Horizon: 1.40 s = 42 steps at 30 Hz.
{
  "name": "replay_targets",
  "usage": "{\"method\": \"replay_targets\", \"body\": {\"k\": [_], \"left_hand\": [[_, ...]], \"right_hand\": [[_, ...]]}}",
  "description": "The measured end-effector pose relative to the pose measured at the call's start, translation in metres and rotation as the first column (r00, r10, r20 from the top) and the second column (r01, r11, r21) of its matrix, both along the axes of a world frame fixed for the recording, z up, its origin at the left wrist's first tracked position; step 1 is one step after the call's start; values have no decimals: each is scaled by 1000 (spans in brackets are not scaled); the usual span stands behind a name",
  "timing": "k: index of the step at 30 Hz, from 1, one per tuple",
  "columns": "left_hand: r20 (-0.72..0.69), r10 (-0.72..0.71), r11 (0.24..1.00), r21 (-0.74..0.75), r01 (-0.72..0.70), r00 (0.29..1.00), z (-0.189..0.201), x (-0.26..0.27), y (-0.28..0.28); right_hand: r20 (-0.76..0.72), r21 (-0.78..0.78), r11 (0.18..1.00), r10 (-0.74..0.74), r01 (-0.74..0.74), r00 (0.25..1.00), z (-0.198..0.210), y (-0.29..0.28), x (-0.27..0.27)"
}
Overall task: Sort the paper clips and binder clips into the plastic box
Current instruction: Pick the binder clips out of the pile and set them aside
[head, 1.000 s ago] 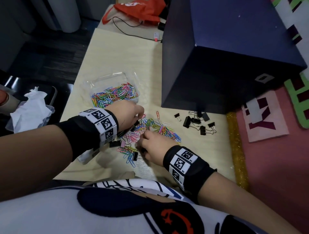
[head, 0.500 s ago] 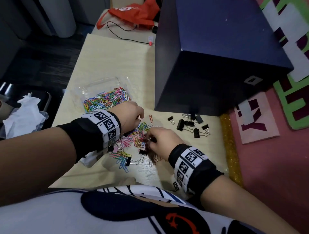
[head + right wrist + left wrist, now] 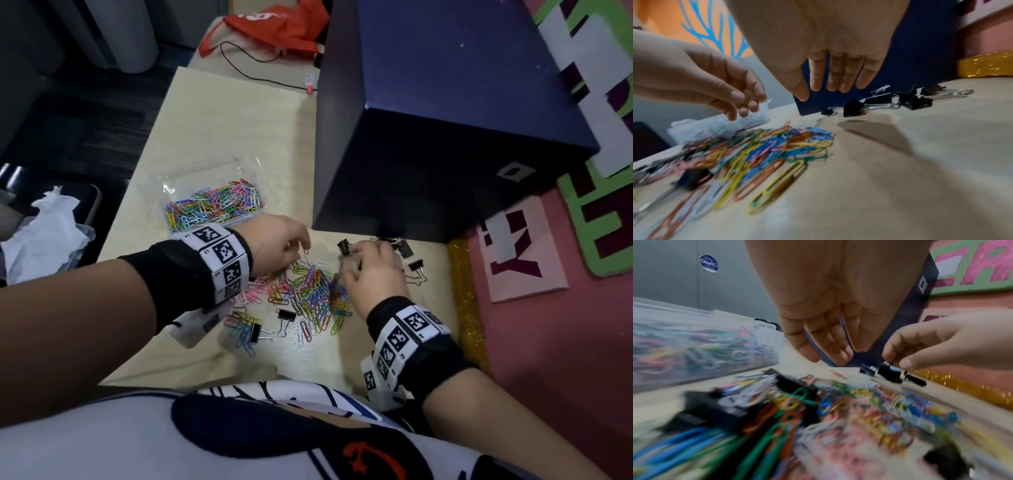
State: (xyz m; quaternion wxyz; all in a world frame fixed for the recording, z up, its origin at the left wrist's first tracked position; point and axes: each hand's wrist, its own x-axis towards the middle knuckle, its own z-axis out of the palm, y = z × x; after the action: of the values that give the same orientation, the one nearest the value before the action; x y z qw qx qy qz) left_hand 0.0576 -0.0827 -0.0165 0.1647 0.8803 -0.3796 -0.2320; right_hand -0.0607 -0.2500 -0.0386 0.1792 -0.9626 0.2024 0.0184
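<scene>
A clear plastic box [image 3: 205,176] with several coloured paper clips stands at the table's left. A loose pile of coloured paper clips [image 3: 308,291] lies in front of me, with two black binder clips [image 3: 287,314] among them. More black binder clips [image 3: 416,265] lie by the blue box. My left hand [image 3: 301,245] hovers over the pile's far edge with loosely hanging fingers, just above a lone orange clip [image 3: 306,251]. My right hand [image 3: 352,253] hangs beside a small binder clip [image 3: 344,247]. In the right wrist view its fingers [image 3: 835,78] are straight, with nothing between them.
A big dark blue box [image 3: 445,137] fills the table's right back corner. A red bag [image 3: 274,27] and a black cable [image 3: 260,77] lie at the far end. Crumpled tissue [image 3: 41,233] sits off the left edge. A gold glitter strip [image 3: 466,291] borders the right side.
My right hand carried a black binder clip from the pile up and right to the binder clips by the blue box. The left hand rose off the pile toward the orange clip.
</scene>
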Motion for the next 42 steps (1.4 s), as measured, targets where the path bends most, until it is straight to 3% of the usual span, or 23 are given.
{"method": "replay_targets", "body": {"k": [3,6,9,13,22,29,33,38,42], "left_hand": [[48,-104,973,211,92,993,-1,-1,16],[77,-155,929,352,118,985,-2,1,29],[122,-125,917,392,68,985,-3,2,38],[167,-98,887,462,10,981,-5,-1,45],[255,-93,913,407,-19,962,-14,-9,50],[254,-121,916,402,9,960,-16,-7,48],[227,-126,912,410,23,966,-16,-8,46],[195,-146,911,408,55,970,-16,-7,46],[184,-160,920,385,79,970,-15,-6,48]], "right_hand": [[-114,68,962,270,-263,956,1,14,-1],[-191,102,855,519,-509,833,2,33,-2],[-250,68,748,654,-661,714,1,45,-3],[-303,41,679,708,-733,638,-1,54,0],[-304,-20,681,693,-732,654,-4,67,2],[-255,8,751,639,-660,725,-4,69,-2],[-207,120,810,586,-574,783,1,63,-3],[-30,167,954,256,-248,966,5,47,-1],[120,115,990,-96,82,988,4,27,8]]}}
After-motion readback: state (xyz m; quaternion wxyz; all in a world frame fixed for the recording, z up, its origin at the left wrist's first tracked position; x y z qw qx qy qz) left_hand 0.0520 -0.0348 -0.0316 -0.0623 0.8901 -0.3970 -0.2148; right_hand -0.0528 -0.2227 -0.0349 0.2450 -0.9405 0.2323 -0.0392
